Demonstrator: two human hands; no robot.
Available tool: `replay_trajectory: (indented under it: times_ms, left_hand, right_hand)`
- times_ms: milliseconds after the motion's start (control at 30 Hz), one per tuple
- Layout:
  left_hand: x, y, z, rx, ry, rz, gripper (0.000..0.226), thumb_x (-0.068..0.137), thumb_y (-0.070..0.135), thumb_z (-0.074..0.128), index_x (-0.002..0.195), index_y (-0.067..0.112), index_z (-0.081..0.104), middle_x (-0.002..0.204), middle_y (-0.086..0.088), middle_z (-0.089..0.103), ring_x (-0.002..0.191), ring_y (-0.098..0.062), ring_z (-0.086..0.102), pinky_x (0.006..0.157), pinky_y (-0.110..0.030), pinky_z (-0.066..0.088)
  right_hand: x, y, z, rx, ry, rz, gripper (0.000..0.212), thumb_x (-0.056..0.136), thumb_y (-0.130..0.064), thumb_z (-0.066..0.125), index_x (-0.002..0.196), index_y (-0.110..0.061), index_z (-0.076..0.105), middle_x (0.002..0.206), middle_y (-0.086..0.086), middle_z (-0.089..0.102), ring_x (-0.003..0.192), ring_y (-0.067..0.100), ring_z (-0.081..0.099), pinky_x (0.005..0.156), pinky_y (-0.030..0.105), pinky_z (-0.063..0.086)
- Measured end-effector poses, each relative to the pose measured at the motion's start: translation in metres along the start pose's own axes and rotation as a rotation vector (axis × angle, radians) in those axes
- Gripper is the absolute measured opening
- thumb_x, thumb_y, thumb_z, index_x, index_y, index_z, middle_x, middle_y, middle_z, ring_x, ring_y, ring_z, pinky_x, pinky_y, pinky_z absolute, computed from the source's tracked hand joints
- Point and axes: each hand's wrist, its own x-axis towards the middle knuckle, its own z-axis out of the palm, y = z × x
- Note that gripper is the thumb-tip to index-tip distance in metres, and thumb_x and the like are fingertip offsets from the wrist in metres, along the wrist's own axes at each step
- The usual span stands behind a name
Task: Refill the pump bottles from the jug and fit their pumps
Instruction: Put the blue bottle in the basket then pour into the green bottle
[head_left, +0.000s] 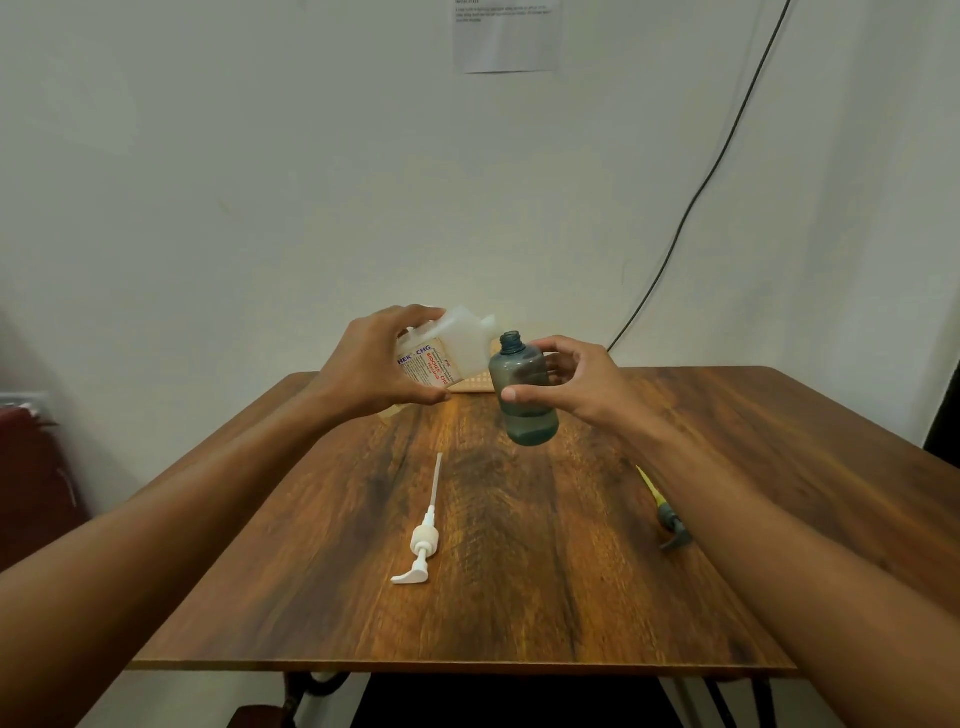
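My left hand (375, 364) grips a white translucent jug (451, 349) with a printed label, tilted so its spout points right toward the bottle's mouth. A grey-blue bottle (523, 399) with an open neck is held above the table in my right hand (563, 382), leaning slightly left. A little dark liquid sits in its bottom. A white pump (423, 535) with a long tube lies flat on the table near the middle. A grey pump (670, 525) with a yellow tube lies to the right, partly hidden by my right forearm.
The wooden table (311, 597) stands against a pale wall. A light perforated object (475, 384) sits behind the jug at the table's far edge. A black cable (691, 208) hangs down the wall at right. A dark red thing (31, 467) stands left of the table.
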Motion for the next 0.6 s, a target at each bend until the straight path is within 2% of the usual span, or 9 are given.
replay_trajectory:
  times_ms: [133, 333, 433, 600]
  left_hand:
    - [0.0022, -0.0038, -0.0033, 0.035, -0.002, 0.027, 0.093, 0.063, 0.042, 0.095, 0.145, 0.024, 0.055, 0.123, 0.004, 0.066, 0.104, -0.011, 0.062, 0.085, -0.029, 0.059]
    - [0.0055, -0.0057, -0.0077, 0.092, -0.024, 0.041, 0.094, 0.063, 0.042, 0.095, 0.146, 0.024, 0.054, 0.128, 0.002, 0.065, 0.112, -0.016, 0.06, 0.089, -0.037, 0.058]
    - [0.0074, -0.0034, -0.0099, 0.131, -0.038, 0.046, 0.095, 0.064, 0.043, 0.094, 0.147, 0.025, 0.052, 0.132, 0.001, 0.063, 0.118, -0.019, 0.057, 0.094, -0.041, 0.055]
    - [0.0087, -0.0014, -0.011, 0.18, -0.06, 0.044, 0.095, 0.067, 0.043, 0.092, 0.15, 0.027, 0.049, 0.137, 0.0, 0.061, 0.124, -0.021, 0.053, 0.1, -0.044, 0.052]
  right_hand:
    - [-0.0018, -0.001, 0.0013, 0.012, -0.012, 0.009, 0.073, 0.071, -0.042, 0.097, 0.136, -0.025, 0.067, 0.121, -0.011, 0.074, 0.113, 0.004, 0.069, 0.076, 0.013, 0.054]
    - [0.0001, 0.0032, 0.0039, 0.016, -0.008, 0.016, 0.076, 0.073, -0.039, 0.097, 0.139, -0.021, 0.066, 0.127, -0.004, 0.074, 0.116, 0.009, 0.069, 0.079, 0.014, 0.055]
    - [0.0, 0.0056, 0.0046, 0.026, -0.011, 0.024, 0.077, 0.072, -0.041, 0.097, 0.14, -0.022, 0.066, 0.125, -0.006, 0.074, 0.113, 0.004, 0.068, 0.068, 0.007, 0.054]
    - [-0.0008, 0.0089, 0.0062, 0.029, -0.009, 0.032, 0.075, 0.072, -0.041, 0.098, 0.137, -0.024, 0.066, 0.12, -0.011, 0.073, 0.109, 0.0, 0.066, 0.064, 0.002, 0.052]
